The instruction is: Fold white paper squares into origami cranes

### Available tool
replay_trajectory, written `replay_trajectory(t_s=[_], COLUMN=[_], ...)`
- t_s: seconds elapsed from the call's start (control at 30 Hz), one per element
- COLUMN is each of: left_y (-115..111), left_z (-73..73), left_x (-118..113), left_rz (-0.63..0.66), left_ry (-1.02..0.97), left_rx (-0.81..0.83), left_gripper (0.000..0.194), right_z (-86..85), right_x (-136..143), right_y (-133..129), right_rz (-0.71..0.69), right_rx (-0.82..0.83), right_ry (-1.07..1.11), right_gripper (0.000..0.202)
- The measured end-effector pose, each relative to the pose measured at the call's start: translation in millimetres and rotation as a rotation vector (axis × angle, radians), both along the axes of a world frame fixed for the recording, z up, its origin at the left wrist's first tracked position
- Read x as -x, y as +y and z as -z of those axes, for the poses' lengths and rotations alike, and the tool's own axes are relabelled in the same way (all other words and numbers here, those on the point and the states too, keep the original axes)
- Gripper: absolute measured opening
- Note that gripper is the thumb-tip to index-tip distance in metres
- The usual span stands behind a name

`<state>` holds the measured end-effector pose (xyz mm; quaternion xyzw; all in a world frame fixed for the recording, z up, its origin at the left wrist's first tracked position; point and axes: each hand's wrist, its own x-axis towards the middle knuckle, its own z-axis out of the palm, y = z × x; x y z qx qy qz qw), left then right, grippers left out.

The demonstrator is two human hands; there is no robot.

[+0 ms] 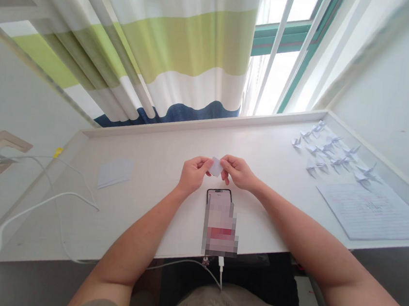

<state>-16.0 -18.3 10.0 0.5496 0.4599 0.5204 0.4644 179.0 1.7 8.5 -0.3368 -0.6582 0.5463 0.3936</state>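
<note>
Between my two hands, above the middle of the white table, is a small folded piece of white paper (216, 167). My left hand (195, 173) pinches its left side between thumb and fingers. On the right side, my right hand (238, 171) grips the paper with thumb and index finger, its lower fingers curled beneath. A phone (218, 218) with a lit screen, partly blurred out, lies just below my hands, with a white cable plugged into its near end.
Several folded paper cranes (340, 160) stand at the back right, behind a written sheet (373, 212). Flat white papers (115, 173) lie at the left. White cables (35, 196) run over the left side from a wall socket. A raised rim (163, 128) borders the table's back, before a curtain (186, 49).
</note>
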Motion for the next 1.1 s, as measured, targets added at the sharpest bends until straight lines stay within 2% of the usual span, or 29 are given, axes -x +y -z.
replay_trajectory(t_s=[0.2, 0.47, 0.67, 0.77, 0.87, 0.93, 1.03, 1.07, 1.1], left_y=[-1, -4, 1, 3, 3, 4, 7, 8, 9], left_z=[-0.7, 0.1, 3.5, 6.2, 8.0, 8.9, 10.5, 11.2, 12.0], left_x=[1, -5, -6, -7, -6, -5, -1, 1, 3], left_rz=[0.023, 0.105, 0.113, 0.089, 0.054, 0.021, -0.060, -0.090, -0.110], left_ry=[0.062, 0.037, -0.013, 0.003, 0.023, 0.055, 0.109, 0.125, 0.146], left_rx=[-0.001, 0.015, 0.020, 0.054, 0.053, 0.059, 0.085, 0.088, 0.087], left_gripper=[0.046, 0.048, 0.053, 0.053, 0.045, 0.035, 0.025, 0.023, 0.021], right_z=[0.8, 5.3, 2.9, 6.8, 11.9, 13.4, 11.5, 10.4, 9.6], right_x=[-2, 9, 17, 14, 10, 6, -4, -8, -13], right_y=[3, -1, -1, 1, 6, 10, 14, 15, 16], right_rz=[-0.070, 0.151, 0.150, 0.253, 0.323, 0.346, 0.392, 0.353, 0.244], right_rx=[0.082, -0.064, -0.010, 0.026, 0.038, -0.026, -0.323, -0.452, -0.562], right_ry=[0.018, -0.068, 0.034, -0.012, -0.037, -0.090, -0.191, -0.236, -0.314], right_gripper=[0.058, 0.061, 0.063, 0.062, 0.057, 0.050, 0.033, 0.027, 0.024])
